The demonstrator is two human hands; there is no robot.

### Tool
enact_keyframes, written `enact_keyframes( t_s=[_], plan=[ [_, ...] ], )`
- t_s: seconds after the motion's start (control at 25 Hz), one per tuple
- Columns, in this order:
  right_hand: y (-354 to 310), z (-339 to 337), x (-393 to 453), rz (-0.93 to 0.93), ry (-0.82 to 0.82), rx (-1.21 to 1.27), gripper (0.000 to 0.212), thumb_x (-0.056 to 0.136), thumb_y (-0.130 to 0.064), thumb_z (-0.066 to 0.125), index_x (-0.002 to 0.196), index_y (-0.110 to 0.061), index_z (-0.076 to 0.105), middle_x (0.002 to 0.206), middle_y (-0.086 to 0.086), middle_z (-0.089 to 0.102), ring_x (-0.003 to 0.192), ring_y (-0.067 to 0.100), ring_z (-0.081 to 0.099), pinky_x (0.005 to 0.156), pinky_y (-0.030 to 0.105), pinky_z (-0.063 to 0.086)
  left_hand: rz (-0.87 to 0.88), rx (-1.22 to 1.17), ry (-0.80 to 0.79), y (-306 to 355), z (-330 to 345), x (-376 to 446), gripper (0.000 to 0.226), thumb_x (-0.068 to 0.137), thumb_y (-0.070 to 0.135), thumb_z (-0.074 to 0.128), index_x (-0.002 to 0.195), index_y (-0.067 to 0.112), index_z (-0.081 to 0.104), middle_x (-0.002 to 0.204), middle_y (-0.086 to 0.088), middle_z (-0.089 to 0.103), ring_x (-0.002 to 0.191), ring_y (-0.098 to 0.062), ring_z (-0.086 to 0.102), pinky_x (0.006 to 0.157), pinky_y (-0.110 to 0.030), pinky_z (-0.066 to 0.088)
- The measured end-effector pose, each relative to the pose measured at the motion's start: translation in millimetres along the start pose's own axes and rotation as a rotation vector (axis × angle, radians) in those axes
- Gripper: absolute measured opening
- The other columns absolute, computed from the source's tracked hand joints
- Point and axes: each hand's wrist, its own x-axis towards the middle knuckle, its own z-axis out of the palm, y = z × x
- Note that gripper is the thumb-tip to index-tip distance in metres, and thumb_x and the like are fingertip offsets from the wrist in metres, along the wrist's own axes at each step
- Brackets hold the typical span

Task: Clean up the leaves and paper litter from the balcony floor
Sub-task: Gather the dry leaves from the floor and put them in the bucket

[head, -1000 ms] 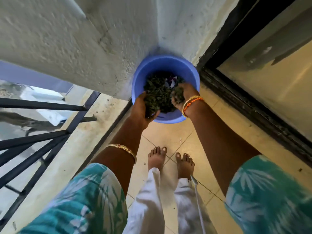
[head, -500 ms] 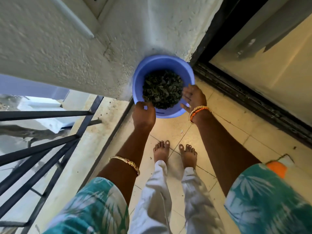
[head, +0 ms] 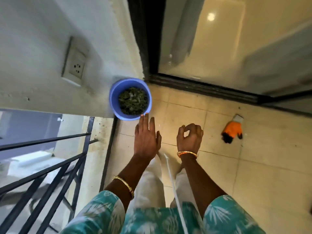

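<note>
A blue bucket (head: 130,99) stood in the corner of the balcony floor (head: 194,119), against the wall (head: 42,39) beside the door frame (head: 146,39), holding dark leaves (head: 133,100). The left hand (head: 146,138) was flat, fingers straight, fingertips just short of the bucket's rim. The right hand (head: 190,138) hung apart from it, fingers curled, thumb meeting forefinger, nothing visible in it. An orange glove (head: 233,130) lay on the floor towards its right edge.

sleeves (head: 104,215): teal, white leaf print | trousers (head: 150,188): white | bangles (head: 187,154): gold, one orange-threaded
</note>
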Motion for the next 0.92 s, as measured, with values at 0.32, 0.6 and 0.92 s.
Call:
enact_keyframes(
  t_s=[0.32,0.6,0.92],
  plan=[
    [84.4,-201.6,-82.7,0.305,0.2,-0.29,0.056,0.088,-0.031,0.036,0.133,0.002,0.043,0.144,0.025,0.035,0.133,0.039,0.034,0.102,0.047,0.035,0.563,0.197,-0.177,171.3,-45.8,-90.8,0.072,0.094,0.035,0.041,0.151,0.0,0.014,0.159,-0.02,0.006,0.148,-0.032,0.008,0.117,-0.045,0.013],
    [178.8,-337.9,-191.0,0.626,0.341,-0.297,0.066,0.09,-0.04,0.026,0.145,-0.003,0.026,0.155,0.018,0.015,0.144,0.031,0.011,0.113,0.049,0.014,1.068,0.441,-0.189,307.2,-8.6,-222.4,0.075,0.091,0.037,0.051,0.149,-0.001,0.023,0.157,-0.021,0.015,0.146,-0.034,0.019,0.114,-0.048,0.023],
    [294.5,-462.4,-273.8,0.86,0.595,-0.254,0.068,0.09,-0.041,0.022,0.145,-0.002,0.025,0.155,0.017,0.015,0.144,0.029,0.01,0.114,0.05,0.014,1.465,0.383,-0.273,473.7,36.6,-362.1,0.077,0.082,0.034,0.064,0.143,-0.003,0.037,0.151,-0.023,0.033,0.138,-0.034,0.036,0.108,-0.047,0.038]
  ],
)
